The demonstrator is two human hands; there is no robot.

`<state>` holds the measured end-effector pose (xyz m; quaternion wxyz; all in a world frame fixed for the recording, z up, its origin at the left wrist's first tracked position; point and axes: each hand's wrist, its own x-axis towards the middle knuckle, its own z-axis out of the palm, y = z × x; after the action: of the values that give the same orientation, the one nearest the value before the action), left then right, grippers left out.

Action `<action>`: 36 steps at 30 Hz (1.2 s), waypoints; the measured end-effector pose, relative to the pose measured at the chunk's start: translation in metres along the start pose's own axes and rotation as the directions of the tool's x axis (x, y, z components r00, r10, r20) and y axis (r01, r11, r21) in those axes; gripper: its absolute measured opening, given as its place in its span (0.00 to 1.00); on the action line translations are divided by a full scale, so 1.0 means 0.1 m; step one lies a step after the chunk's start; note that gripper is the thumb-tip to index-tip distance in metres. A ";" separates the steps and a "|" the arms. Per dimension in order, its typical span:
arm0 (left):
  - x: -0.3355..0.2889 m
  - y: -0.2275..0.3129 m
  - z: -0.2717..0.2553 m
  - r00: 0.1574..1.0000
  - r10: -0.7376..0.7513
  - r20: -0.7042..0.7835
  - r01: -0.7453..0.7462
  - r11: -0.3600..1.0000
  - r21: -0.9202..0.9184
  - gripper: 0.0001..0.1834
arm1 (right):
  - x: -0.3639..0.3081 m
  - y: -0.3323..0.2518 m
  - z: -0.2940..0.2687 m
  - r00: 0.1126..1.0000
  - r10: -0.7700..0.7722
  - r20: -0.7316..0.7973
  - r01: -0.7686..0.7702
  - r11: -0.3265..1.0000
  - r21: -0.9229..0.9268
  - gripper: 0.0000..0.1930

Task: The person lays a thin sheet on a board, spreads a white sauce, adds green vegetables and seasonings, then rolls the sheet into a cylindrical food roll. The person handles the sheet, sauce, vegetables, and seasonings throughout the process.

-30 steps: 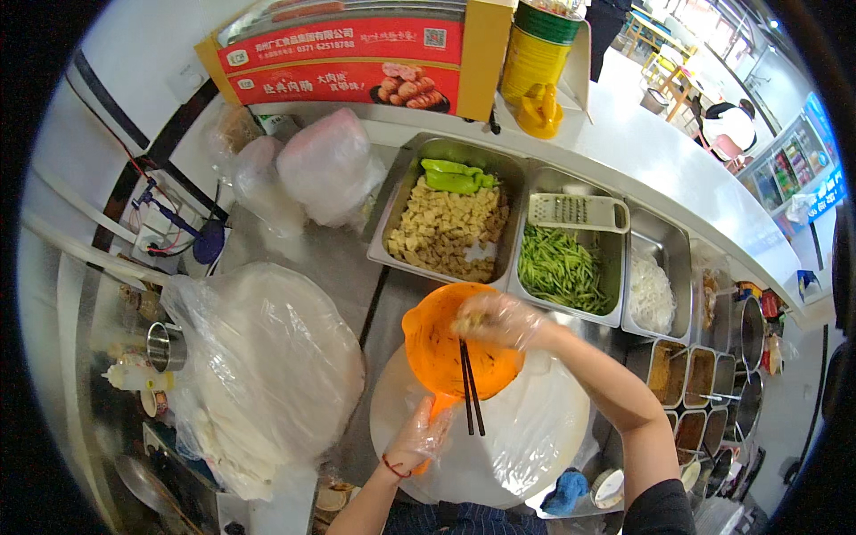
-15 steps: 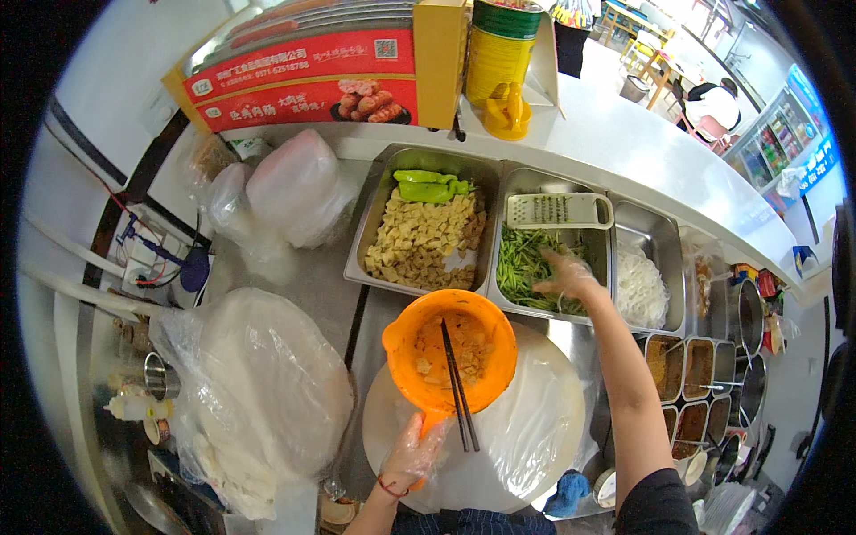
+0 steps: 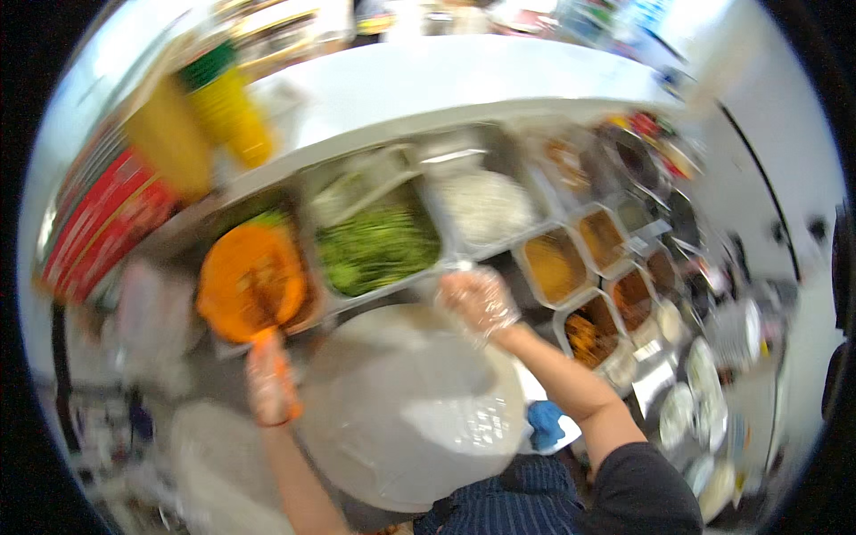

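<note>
Orange bowl (image 3: 234, 276), held beyond the far-left edge of the round board (image 3: 401, 410).
The left hand (image 3: 270, 383) grips the bowl's handle, left of the board. The gloved right hand (image 3: 478, 303) is at the board's far-right edge; blur obscures its finger closure. Shredded greens (image 3: 379, 251) lie beyond the board.

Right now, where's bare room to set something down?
The round board looks free apart from clear film, bordered by your left hand, the green shreds and the blue cloth; your right hand is at its far right edge. The white ledge beyond the shreds, right of the yellow container, looks bare. Crowded: around the small tubs, right.
</note>
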<state>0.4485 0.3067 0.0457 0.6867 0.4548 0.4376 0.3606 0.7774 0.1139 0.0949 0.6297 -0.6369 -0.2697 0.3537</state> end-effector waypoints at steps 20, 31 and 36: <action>-1.44 -0.13 0.01 0.682 0.705 -0.194 -0.188 0.426 0.885 0.27 | -2.87 0.82 -4.69 0.620 0.473 -0.625 -0.256 0.876 0.409 0.11; -3.03 -0.57 1.33 0.775 0.376 -0.509 -0.194 0.907 0.375 0.26 | -3.34 0.26 -3.82 0.921 -0.387 -0.037 0.218 0.592 -0.776 0.06; -3.30 -0.82 1.26 0.786 0.346 -0.511 -0.197 0.925 0.324 0.22 | -3.46 0.18 -3.54 0.887 -0.458 0.062 0.379 0.643 -0.666 0.11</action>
<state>0.4559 -0.0540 0.0840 0.4047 0.4714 0.5908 0.5148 0.8465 -0.3763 0.1000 0.4414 -0.7563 -0.4810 0.0430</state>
